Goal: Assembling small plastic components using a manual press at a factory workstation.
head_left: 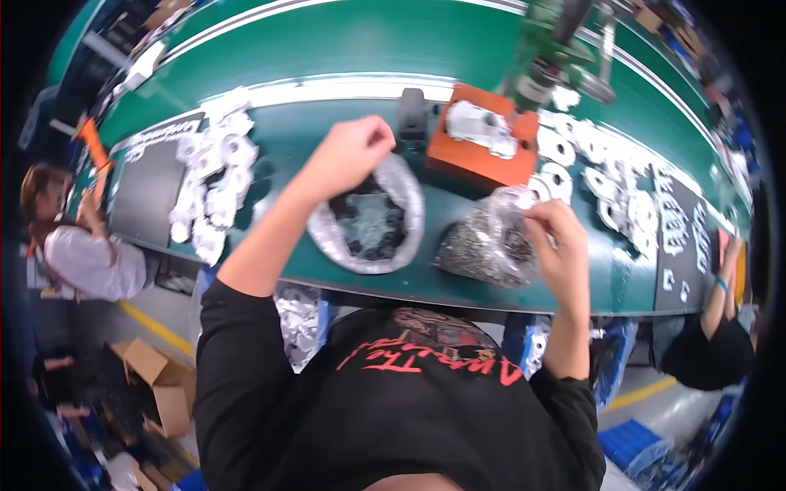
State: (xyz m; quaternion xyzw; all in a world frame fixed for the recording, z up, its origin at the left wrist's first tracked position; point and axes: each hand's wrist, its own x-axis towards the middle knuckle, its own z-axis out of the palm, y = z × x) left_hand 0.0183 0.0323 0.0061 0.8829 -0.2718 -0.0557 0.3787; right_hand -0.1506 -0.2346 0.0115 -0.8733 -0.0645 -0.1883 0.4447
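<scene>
My left hand [354, 155] is closed, fingertips pressed together, above the far rim of a clear plastic bag [413, 225] with rolled-down sides. Black parts and a clear inner film lie inside that bag; what the fingers hold, if anything, is hidden. My right hand [563, 245] pinches at the right side of the mouth of a second clear bag [512, 200], full of small metal pieces like screws [471, 245]. Whether it grips the film or a tiny piece cannot be made out. Behind this bag, a white plastic part [479, 127] sits on an orange block [467, 164].
A blurred green power driver [540, 69] hangs beside the block. A dark upright object [412, 114] stands left of it. White round parts [217, 176] cover the left bench, with more white parts [618, 196] at right. Co-workers sit at both sides [90, 254] [712, 344].
</scene>
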